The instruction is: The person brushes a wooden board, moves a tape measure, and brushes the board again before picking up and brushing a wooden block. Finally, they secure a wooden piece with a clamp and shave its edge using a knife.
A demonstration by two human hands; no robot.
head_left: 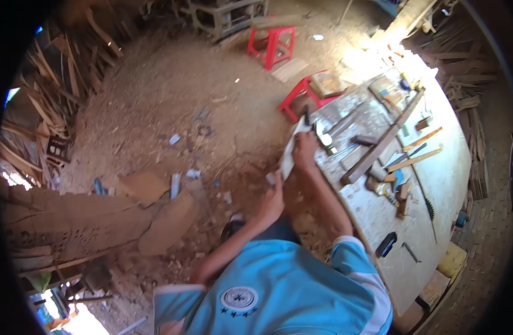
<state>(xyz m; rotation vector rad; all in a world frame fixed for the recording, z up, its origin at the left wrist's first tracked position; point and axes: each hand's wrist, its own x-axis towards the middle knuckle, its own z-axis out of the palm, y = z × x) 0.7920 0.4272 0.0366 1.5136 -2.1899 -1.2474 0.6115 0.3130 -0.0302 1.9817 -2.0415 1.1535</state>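
Note:
A long, flat, pale strip [288,159] slants beside the table's left edge. My right hand [305,149] is closed around its upper part, fingers wrapped over it. Just above that hand, a dark, narrow end [307,115] sticks up at the strip's tip. My left hand [271,202] is closed at the lower end of the strip, its fingertips right at the edge. A small greyish piece [270,178] shows at those fingertips; I cannot tell what it is. Nearest to my right hand on the table lies a hammer with a shiny head [325,139].
The worktable [374,215] carries a long wooden bar [385,139], a saw blade [426,201], a black case [386,244] and several wooden-handled tools. Red stools [272,47] stand beyond it. Wood chips litter the ground, and a large plank [83,226] lies at the left.

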